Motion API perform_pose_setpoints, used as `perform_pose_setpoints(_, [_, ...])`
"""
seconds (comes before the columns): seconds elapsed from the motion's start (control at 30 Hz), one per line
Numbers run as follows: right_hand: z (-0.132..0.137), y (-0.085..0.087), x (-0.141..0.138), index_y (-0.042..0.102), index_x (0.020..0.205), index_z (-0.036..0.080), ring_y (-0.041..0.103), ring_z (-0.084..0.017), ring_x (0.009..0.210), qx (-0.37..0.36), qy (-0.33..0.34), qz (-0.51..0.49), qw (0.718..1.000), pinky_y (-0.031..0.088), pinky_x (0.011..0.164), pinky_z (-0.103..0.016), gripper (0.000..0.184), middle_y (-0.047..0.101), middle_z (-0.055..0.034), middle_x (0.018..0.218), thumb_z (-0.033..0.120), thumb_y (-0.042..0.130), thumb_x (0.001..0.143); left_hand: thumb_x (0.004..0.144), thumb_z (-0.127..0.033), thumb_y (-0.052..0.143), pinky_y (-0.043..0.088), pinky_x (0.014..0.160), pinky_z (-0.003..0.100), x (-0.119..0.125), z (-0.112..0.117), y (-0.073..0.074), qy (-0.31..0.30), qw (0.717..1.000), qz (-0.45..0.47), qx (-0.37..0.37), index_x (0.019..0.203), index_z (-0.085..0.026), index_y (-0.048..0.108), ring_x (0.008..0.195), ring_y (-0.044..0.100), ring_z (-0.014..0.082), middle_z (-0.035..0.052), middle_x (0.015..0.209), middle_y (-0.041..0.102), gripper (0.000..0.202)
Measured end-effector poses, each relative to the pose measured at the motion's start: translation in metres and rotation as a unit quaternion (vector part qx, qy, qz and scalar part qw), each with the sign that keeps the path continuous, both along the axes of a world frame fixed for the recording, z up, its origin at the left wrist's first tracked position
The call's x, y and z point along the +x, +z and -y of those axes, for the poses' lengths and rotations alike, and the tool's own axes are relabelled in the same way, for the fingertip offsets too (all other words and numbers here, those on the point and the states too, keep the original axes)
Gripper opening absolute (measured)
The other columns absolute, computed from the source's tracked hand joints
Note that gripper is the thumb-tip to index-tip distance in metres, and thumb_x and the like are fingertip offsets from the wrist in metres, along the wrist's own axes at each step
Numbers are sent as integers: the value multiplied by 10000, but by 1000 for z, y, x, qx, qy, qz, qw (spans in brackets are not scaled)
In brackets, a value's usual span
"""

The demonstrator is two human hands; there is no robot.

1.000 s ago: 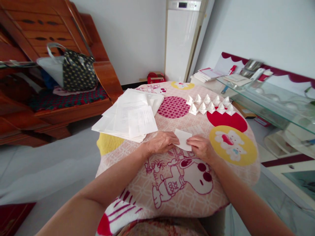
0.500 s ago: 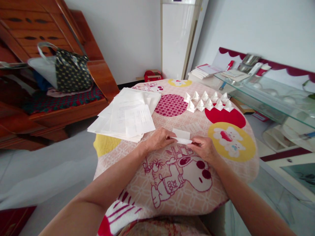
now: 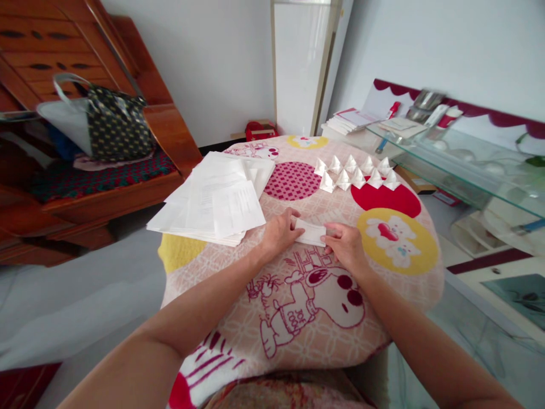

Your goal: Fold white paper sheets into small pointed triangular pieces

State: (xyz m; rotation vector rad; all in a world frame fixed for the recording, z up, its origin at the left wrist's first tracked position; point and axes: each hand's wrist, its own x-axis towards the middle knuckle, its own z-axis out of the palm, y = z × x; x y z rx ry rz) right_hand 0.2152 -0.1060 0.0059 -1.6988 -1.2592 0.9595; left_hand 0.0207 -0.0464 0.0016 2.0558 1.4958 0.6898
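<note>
Between my two hands is a small folded piece of white paper (image 3: 310, 233), close above the patterned tablecloth. My left hand (image 3: 281, 232) grips its left end between thumb and fingers. At the right end, my right hand (image 3: 344, 243) pinches the paper the same way. To the left lies a loose stack of white paper sheets (image 3: 204, 199), some with faint print. Beyond my right hand stand two rows of small folded white paper shapes (image 3: 357, 173) with pointed tops.
A round table with a pink printed cloth (image 3: 298, 341) is in front of me. On the right is a glass shelf (image 3: 460, 162) with cups and papers. A wooden bench (image 3: 128, 187) on the left holds a dark patterned bag (image 3: 117, 125).
The raised flap of the paper has been folded over, so the piece now looks flatter. Both hands have shifted their grip at its ends, and the view has turned slightly.
</note>
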Motion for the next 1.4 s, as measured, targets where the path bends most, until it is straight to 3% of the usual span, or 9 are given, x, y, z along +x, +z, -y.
perform_pose_setpoints(0.13, [2,3,-1,808,925,107,471,-106,322,-18,-2,25,1000,341,325,-204,266,639,5,475,256,659,763,849,-163,697,496,747,302,0,2,-2,8,1000,7,7,1164,-193,571,693,650,171,-55,693,635,340])
perform_pose_setpoints(0.4, [3,2,-1,824,790,156,569,-142,392,15,1,40,999,405,389,-226,182,650,-1,481,226,667,732,791,-146,716,507,750,306,1,3,1,13,1000,3,5,1118,-215,566,681,661,177,-72,653,619,366])
perform_pose_setpoints(1.4, [0,-1,-1,795,765,156,591,-149,407,21,13,81,996,414,417,-232,157,644,0,484,204,646,750,814,-168,727,505,766,322,3,0,4,15,999,-37,-7,1156,-177,610,716,669,195,-22,713,673,362])
